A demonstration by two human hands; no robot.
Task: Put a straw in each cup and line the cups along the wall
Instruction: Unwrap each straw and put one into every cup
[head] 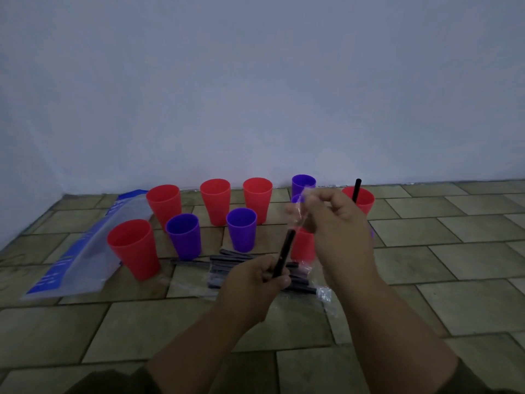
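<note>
The red cups point(133, 248) and purple cups point(184, 236) are being shown as smooth, matt plastic. A clear wrapper point(298, 211) is being seen as glossy, crinkled film, and the floor point(426, 280) as dull, rough tile.

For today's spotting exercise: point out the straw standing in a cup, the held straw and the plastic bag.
standing straw point(356, 190): head view, upper shaft.
held straw point(285, 251): head view, mid shaft.
plastic bag point(85, 260): head view, clear middle.

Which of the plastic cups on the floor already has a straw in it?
The red plastic cup farthest right, by the wall behind the right hand: a black straw stands in it. No other cup shows one.
</note>
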